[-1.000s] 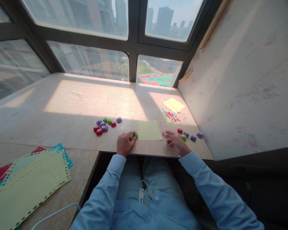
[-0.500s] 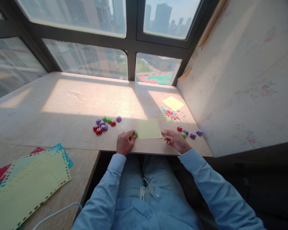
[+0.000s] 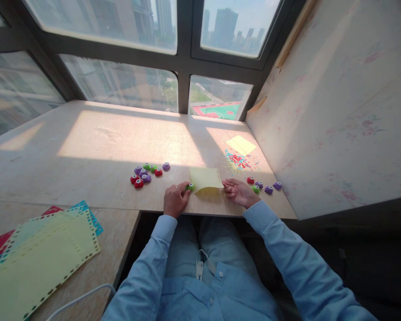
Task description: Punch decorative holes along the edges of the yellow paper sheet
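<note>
A pale yellow sheet of paper (image 3: pixel 205 178) with small cut-outs along its side edges lies before me, its near edge bowed up off the table. My left hand (image 3: pixel 176 199) is closed on a small green craft hole punch (image 3: pixel 190 186) at the sheet's lower left edge. Whether the paper sits in its slot is too small to tell. My right hand (image 3: pixel 239 193) pinches the sheet's lower right corner between thumb and fingers. Close by on the right are a green punch (image 3: pixel 255 189), a red punch (image 3: pixel 250 180) and several purple ones (image 3: pixel 269 190).
A cluster of red, purple and green punches (image 3: pixel 142 174) sits left of my hands. Beyond the sheet, confetti (image 3: pixel 238 160) is scattered near a folded yellow paper (image 3: pixel 241 145). Punched coloured sheets (image 3: pixel 50 254) and a white cable (image 3: pixel 83 295) lie at left. A wall (image 3: pixel 341 107) bounds the right.
My right hand has moved left and closed on the sheet's right corner. The sheet's near edge has lifted and curved. My left hand keeps hold of the green punch.
</note>
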### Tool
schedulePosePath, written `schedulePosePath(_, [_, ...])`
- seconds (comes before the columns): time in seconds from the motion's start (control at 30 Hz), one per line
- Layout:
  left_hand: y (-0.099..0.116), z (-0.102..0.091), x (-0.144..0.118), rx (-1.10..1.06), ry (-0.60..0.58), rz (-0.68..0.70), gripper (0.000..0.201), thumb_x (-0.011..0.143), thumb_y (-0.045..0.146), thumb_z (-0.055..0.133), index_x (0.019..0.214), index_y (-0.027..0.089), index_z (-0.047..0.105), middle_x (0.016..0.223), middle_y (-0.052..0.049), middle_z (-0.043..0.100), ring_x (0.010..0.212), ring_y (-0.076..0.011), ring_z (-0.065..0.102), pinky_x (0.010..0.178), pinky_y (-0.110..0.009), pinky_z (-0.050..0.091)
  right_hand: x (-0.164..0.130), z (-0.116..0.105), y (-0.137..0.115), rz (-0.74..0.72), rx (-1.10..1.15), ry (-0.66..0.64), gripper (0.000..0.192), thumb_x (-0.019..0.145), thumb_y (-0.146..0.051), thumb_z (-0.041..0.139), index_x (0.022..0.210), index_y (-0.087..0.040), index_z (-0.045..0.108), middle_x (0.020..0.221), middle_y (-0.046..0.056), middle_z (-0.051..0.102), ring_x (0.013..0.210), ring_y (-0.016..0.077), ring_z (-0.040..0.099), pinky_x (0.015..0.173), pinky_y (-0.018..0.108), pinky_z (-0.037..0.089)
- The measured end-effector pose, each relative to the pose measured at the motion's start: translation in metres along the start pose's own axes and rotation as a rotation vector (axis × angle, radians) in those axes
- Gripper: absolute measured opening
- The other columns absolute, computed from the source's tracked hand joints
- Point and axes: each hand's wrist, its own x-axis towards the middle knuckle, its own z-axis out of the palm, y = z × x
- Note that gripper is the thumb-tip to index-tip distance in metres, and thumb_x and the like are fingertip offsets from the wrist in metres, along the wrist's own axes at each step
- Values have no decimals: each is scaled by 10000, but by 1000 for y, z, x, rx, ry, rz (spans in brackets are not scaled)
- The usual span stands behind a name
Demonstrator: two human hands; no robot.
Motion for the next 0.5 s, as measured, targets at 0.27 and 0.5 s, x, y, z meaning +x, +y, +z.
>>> schedulePosePath(0.27, [-1, 0, 1, 2, -18, -13, 288, 862, 237, 611, 1134, 255, 708, 793, -43, 716, 818, -233, 634, 784, -357, 468, 22, 5, 2, -124, -300, 127, 164, 789, -149, 729, 711, -149, 585, 500, -42, 572, 352, 54, 471, 272, 132, 261])
schedulePosePath(0.5, [-1, 1, 1, -2, -19, -17, 283, 866, 227, 604, 1131, 251, 700, 852, -52, 732, 849, -238, 649, 803, -367, 477, 27, -4, -2, -171, -343, 156, 109, 784, -141, 736, 750, -125, 634, 597, 44, 682, 496, 131, 654, 367, 168, 477])
